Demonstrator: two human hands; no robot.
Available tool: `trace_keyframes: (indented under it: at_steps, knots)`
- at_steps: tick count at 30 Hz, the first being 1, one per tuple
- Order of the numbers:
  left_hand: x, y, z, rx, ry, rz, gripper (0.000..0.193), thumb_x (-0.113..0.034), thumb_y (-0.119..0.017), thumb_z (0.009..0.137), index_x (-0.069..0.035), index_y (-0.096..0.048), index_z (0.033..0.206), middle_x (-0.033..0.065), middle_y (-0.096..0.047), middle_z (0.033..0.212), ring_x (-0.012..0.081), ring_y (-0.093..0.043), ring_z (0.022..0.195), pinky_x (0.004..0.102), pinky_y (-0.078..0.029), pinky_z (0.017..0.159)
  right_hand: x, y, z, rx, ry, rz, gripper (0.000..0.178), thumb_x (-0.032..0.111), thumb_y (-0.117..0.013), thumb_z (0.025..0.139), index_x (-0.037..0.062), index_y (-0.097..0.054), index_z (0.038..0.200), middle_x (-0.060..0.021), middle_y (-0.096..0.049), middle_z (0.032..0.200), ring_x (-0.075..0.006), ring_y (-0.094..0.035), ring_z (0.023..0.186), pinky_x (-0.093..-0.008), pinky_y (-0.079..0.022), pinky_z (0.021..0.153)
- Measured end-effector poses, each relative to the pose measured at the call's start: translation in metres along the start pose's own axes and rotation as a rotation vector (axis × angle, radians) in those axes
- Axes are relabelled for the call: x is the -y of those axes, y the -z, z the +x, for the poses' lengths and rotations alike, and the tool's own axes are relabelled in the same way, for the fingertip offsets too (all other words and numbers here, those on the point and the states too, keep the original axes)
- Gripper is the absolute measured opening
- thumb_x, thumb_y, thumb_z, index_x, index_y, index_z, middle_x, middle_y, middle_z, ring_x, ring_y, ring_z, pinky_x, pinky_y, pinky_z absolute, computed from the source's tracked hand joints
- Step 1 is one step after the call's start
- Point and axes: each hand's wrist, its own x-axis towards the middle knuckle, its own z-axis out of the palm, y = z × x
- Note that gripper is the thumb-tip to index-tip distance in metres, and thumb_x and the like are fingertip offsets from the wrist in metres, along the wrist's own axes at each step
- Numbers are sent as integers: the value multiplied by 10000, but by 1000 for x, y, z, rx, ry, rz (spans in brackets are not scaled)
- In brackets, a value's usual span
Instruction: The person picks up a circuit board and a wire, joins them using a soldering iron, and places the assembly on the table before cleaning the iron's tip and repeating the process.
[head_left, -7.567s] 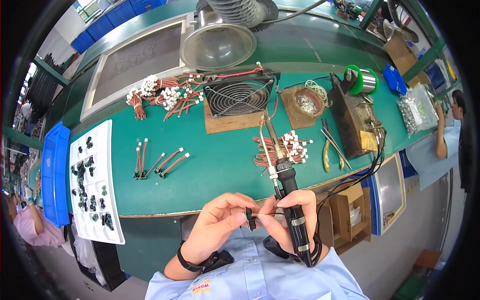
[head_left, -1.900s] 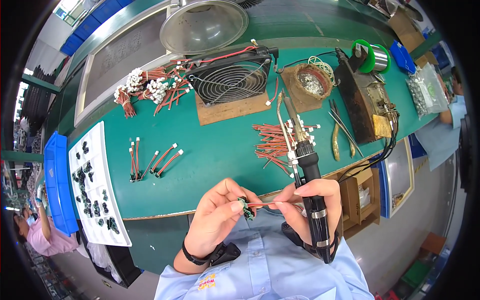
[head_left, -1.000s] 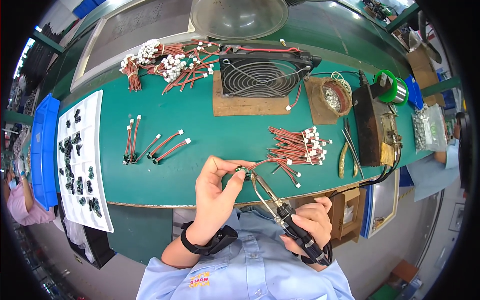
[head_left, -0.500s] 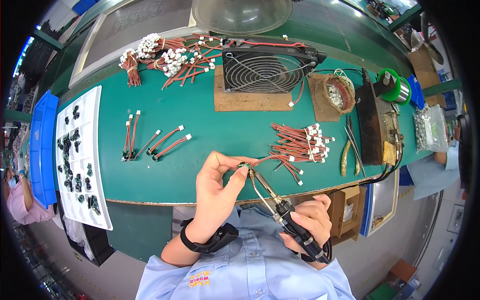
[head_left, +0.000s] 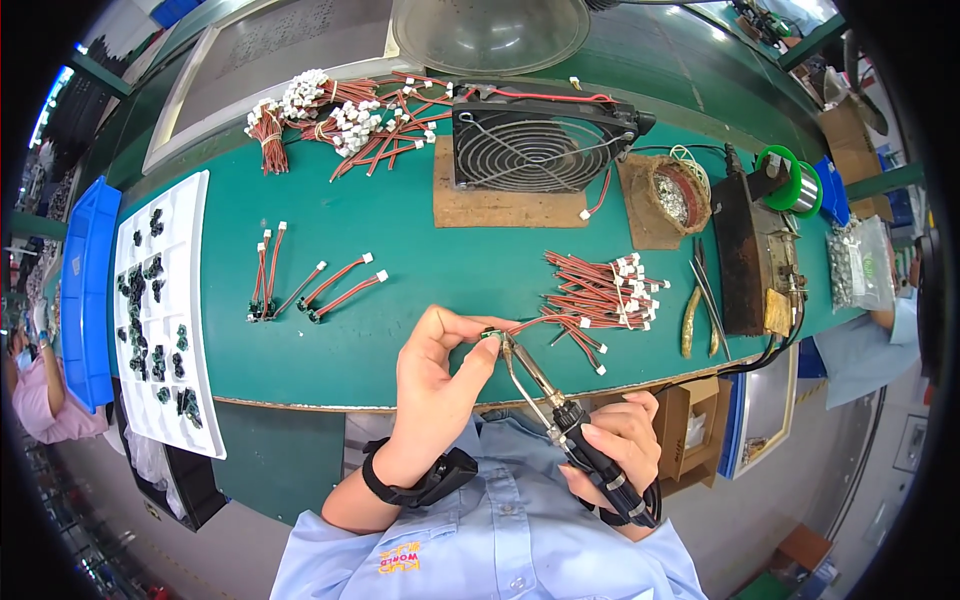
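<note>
Between the thumb and fingers of my left hand (head_left: 440, 365) is a small green circuit board (head_left: 490, 334), mostly covered by the fingertips. A red and black wire lead (head_left: 545, 318) runs from it toward the right. My right hand (head_left: 622, 445) grips the black handle of a soldering iron (head_left: 590, 452), which has a thin metal tube beside its shaft. The iron's tip meets the board or sits right at its edge; the exact contact is hidden. Just beyond lies a bundle of wire leads (head_left: 600, 290) with white connectors. Several boards with leads attached (head_left: 340, 290) rest on the left.
A white tray (head_left: 200, 300) of small dark parts stands at left beside a blue bin (head_left: 88, 300). Further back are wire bundles (head_left: 345, 125) and a black fan (head_left: 540, 145). At right are a solder-scrap pot (head_left: 685, 195), pliers (head_left: 690, 322), tweezers (head_left: 710, 295) and a solder reel (head_left: 803, 187).
Both hands keep the same grip and hardly move. The bench and its things have shifted slightly in the picture, mostly to the right.
</note>
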Motion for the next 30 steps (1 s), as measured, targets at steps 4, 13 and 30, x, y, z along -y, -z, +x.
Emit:
trace_keyframes:
  at_steps: [4,13,30]
  knots:
    - [0,0,0,-12,-3,5,79,27,-500,868,-26,-443,876,187,-632,986,170,-594,934,282,-452,823,0,-1,0,1,7,-7,486,166,-792,572,144,-613,1024,-6,-604,806,-182,-570,743,-393,-355,844]
    - [1,-1,0,-21,-22,8,77,25,-497,871,-27,-440,878,184,-631,991,166,-592,932,287,-451,830,3,-1,-5,18,-3,-24,509,152,-803,558,146,-607,1028,-5,-603,815,-181,-568,759,-393,-354,843]
    - [-6,-1,1,-23,5,-36,68,3,-504,863,-39,-452,859,171,-634,989,164,-589,929,283,-438,823,-10,13,3,-153,-18,40,435,143,-761,649,101,-597,1050,-63,-590,892,-205,-565,810,-383,-365,855]
